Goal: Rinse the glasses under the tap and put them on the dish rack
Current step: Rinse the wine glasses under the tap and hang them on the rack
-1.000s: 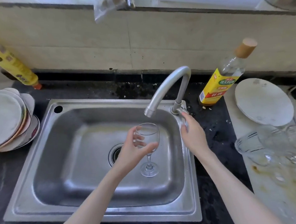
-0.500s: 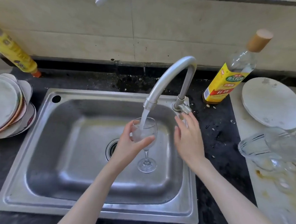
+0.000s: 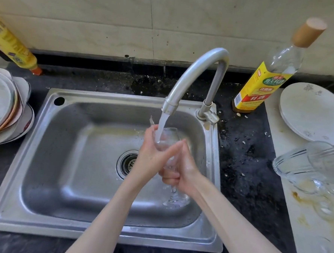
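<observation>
While water runs from the one tap (image 3: 196, 77) into the sink (image 3: 66, 159), a single wine glass (image 3: 166, 140) sits under the stream, held between two hands. The left hand (image 3: 152, 154) wraps its fingers round the bowl from the left, thumb across the front. The right hand (image 3: 183, 166) closes in from the right; its fingers are curled round the lower bowl and stem, and they overlap the left hand's. The glass stands roughly upright, its rim just below the spout, its foot (image 3: 175, 200) showing blurred beneath the hands above the sink floor. Both hands cover most of the bowl, so only its upper part and the foot are visible.

One drain (image 3: 128, 163) lies just left of the hands. On the dark tabletop (image 3: 244, 150) stand two yellow-labelled bottles: one (image 3: 271, 74) with a tan cap behind the tap to the right, upright, and one (image 3: 12, 46) at the far left against the wall. A stack of plates (image 3: 5, 106) leans at the left edge of the view; the count is hard to tell, several at least. Right of the sink lies a pale board (image 3: 279, 137) with brown stains, carrying one white plate (image 3: 311, 111) at the back and a cluster of clear glassware (image 3: 312, 166) nearer, lying on its side; two or three pieces, too blurred to count exactly. Between the held glass and that cluster are the sink rim and a strip of wet tabletop
</observation>
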Motion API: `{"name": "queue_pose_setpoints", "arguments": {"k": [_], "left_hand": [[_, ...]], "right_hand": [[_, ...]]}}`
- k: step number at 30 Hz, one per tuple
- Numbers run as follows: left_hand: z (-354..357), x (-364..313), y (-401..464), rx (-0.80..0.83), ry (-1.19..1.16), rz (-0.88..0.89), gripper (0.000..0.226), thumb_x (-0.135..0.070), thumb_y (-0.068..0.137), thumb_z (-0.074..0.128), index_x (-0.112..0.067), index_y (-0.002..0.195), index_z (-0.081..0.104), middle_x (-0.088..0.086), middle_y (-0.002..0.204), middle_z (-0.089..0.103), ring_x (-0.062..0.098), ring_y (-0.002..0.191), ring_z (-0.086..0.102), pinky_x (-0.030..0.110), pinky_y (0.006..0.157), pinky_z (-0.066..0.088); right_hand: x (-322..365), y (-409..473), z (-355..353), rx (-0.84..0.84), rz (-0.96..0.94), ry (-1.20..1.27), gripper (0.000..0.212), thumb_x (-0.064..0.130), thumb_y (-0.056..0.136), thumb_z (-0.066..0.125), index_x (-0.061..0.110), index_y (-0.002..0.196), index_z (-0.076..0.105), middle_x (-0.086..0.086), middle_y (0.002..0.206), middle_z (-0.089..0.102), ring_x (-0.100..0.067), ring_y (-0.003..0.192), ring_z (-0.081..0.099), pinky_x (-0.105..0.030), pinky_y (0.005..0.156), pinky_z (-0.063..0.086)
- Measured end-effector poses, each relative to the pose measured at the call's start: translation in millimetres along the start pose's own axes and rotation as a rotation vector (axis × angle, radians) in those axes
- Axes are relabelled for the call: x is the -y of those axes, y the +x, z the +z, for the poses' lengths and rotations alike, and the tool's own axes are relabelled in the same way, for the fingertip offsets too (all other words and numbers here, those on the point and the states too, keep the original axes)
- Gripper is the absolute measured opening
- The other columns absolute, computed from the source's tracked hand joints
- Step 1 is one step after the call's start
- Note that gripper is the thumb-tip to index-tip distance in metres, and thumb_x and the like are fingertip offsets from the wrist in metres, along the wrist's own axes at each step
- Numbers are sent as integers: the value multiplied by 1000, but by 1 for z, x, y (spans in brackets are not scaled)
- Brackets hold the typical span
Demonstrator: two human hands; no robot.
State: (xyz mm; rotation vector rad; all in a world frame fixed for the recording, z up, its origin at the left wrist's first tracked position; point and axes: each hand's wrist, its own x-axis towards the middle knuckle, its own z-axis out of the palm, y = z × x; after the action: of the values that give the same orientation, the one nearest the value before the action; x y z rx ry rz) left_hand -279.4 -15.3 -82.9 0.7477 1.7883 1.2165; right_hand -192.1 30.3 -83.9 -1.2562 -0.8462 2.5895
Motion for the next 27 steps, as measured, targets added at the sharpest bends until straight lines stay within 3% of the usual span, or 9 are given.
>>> {"name": "queue_pose_setpoints", "arguments": {"k": [3,6,8,11,15,19,23,24,27], "left_hand": [[5,-8,10,-252,-175,-135,28,-48,90,49,-21,99,48,-3,91,60,7,74,63,22,59,48],[4,-6,15,-304,-218,-169,44,-58,93,26,-23,94,52,2,99,58,20,95,58,36,86,47],[0,-8,8,-181,-136,-72,36,-52,95,29,-21,101,47,-1,98,55,9,91,56,21,80,46],[-4,-2,6,-71,18,99,26,-29,88,58,-16,103,42,-8,87,48,-4,76,49,12,69,42],[-4,-1,18,-320,-99,-110,32,-40,89,55,-14,76,42,1,71,46,15,65,45,28,59,38],[-3,-4,24,-423,-252,-327,55,-50,96,24,-5,83,54,9,81,59,24,72,54,35,67,43],[-5,0,7,-125,2,70,12,-35,89,55,-30,97,48,-7,98,47,9,92,50,25,79,40],[-5,6,4,-60,64,136,26,-33,82,64,-36,100,45,-7,102,45,7,98,49,21,82,41],[-4,11,11,-191,3,126,28,-37,75,69,-28,85,45,5,94,49,19,87,52,27,74,44]], "right_hand": [[-2,1,12,-76,-115,-228,69,66,91,14,15,105,58,6,45,46,-6,36,25,-18,39,18],[-10,2,22,-143,-278,-334,61,61,92,21,19,106,64,13,42,37,-5,40,27,-18,43,22],[-6,2,19,-179,-181,-221,71,68,88,14,22,74,67,9,42,31,-5,35,22,-14,39,18],[3,3,9,-90,114,-70,81,77,83,4,20,41,43,4,41,22,-8,31,14,-12,36,12],[1,7,13,-94,113,-215,70,73,86,7,20,65,46,2,47,32,-6,31,19,-14,34,14],[-9,4,25,-193,-188,-501,49,67,89,12,46,91,57,7,62,39,-2,44,31,-18,40,23],[-2,11,10,-102,130,-161,66,75,85,4,21,58,33,5,41,21,-7,31,15,-12,36,13],[-1,13,6,-72,183,-121,64,74,85,3,22,57,30,5,39,20,-8,30,13,-11,35,12],[-2,16,4,-20,168,-128,66,75,85,3,21,60,31,3,42,22,-8,31,13,-12,34,12]]}}
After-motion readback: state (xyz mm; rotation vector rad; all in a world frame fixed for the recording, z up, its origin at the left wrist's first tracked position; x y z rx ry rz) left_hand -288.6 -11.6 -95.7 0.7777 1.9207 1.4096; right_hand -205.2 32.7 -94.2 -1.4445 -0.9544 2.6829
